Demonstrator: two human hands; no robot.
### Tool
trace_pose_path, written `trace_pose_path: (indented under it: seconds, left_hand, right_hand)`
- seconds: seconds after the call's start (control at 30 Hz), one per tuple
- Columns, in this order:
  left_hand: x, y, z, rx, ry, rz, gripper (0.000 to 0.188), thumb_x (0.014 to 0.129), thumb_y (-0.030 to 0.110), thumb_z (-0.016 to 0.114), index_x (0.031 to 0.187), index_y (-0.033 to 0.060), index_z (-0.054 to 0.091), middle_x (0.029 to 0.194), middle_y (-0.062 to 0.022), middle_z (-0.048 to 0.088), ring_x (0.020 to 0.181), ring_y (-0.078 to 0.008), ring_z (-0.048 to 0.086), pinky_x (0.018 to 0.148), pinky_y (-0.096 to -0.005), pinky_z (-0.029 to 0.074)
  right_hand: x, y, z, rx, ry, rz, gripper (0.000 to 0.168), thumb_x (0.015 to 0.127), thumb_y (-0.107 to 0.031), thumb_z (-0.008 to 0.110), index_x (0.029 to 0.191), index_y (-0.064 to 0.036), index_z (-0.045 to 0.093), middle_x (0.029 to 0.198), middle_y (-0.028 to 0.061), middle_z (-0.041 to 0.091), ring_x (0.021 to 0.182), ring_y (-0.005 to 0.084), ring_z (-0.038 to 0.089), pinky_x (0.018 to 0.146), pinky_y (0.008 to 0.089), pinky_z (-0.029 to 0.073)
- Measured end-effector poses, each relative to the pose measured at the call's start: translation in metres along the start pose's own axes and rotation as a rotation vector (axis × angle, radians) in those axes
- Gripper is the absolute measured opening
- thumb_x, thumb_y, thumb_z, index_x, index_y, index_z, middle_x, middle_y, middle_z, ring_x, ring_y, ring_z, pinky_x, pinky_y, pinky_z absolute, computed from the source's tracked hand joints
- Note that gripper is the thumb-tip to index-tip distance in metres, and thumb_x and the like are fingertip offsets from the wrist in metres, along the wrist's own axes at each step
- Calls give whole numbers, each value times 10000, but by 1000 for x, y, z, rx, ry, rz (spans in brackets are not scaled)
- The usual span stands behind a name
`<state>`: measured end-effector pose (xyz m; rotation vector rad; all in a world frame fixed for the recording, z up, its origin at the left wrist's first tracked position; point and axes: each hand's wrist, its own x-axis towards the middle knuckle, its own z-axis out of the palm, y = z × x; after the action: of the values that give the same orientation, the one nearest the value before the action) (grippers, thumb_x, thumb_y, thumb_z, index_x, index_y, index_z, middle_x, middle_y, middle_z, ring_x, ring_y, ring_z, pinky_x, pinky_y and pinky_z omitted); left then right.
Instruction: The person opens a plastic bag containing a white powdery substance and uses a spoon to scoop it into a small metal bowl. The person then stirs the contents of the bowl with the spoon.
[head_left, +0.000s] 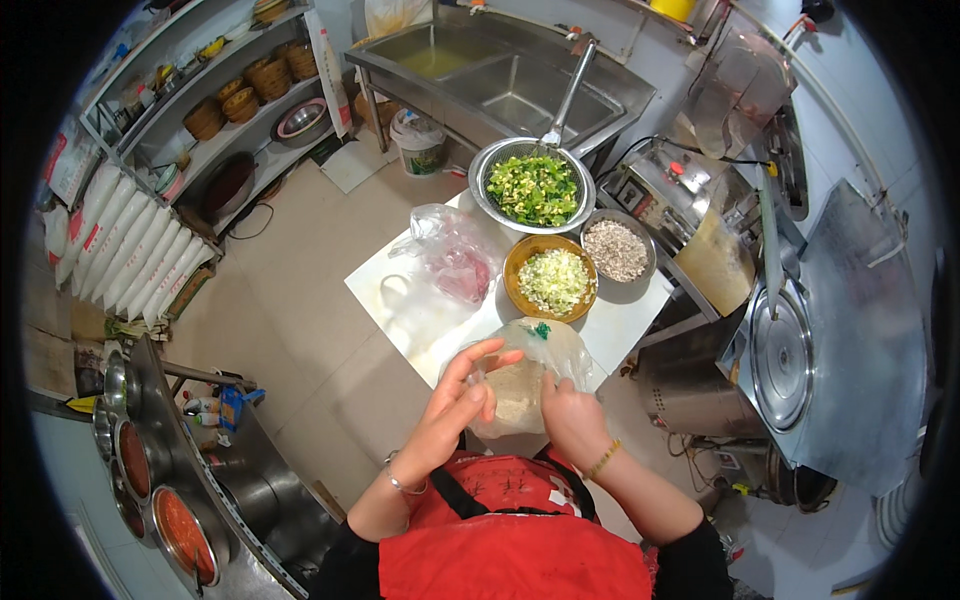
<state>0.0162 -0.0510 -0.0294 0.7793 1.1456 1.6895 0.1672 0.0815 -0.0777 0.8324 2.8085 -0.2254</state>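
A see-through plastic bag (566, 345) with green print stands at the near corner of the white tabletop (382, 285). Inside it lies a pale beige powder (514, 394), partly hidden by my hands. My left hand (454, 405) is over the bag's left side with its fingers apart, and nothing shows in its grasp. At the right side, the curled fingers of my right hand (574, 416) grip the bag's plastic. Just beyond the bag sits a brown bowl (514, 292) of chopped pale green vegetable (555, 281).
A long-handled strainer of chopped greens (532, 187) rests in a metal basin (480, 199). Beside it are a bowl of greyish chopped food (616, 250) and a plastic bag of pinkish contents (457, 262). A steel sink (517, 97) stands behind; metal equipment (675, 195) is at the right.
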Motion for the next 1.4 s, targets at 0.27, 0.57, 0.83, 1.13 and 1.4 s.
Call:
trace_pose_path:
  seconds: [0.27,0.57,0.83,1.13,1.4]
  left_hand:
    - [9,-15,-11,33,58,-5,589,960,392,445,1417,34,345,1352,-132,494,736,-70,453,764,-226,373]
    - [5,-14,-17,45,17,25,629,962,405,457,1442,29,307,1392,-157,463,724,-70,461,769,-229,397]
    - [-6,-3,-13,5,-145,-80,740,955,484,453,1488,31,212,1429,-208,416,717,-72,479,720,-207,405]
    - [-9,-8,-14,-80,-217,-1,723,972,433,441,1509,50,145,1518,-179,279,847,-119,528,872,-288,413]
    - [-9,-12,-23,-91,-173,-1,729,966,445,440,1506,44,158,1508,-199,295,839,-115,535,879,-279,406]
  right_hand:
    - [81,31,65,682,-53,-6,373,787,19,463,1107,23,654,797,195,665,693,329,640,654,380,501]
    - [44,6,49,669,-145,-135,430,783,17,475,1182,-31,628,897,247,642,811,377,635,730,399,491]
    - [-19,-19,-14,259,-138,-240,446,777,0,524,1221,23,563,792,221,624,697,382,642,630,436,520]
    - [21,-14,24,116,-9,65,166,819,-50,548,929,49,623,762,198,653,712,329,683,632,419,552]
    - [52,2,56,841,-56,219,368,805,16,462,1126,12,642,895,230,666,757,331,632,707,350,491]
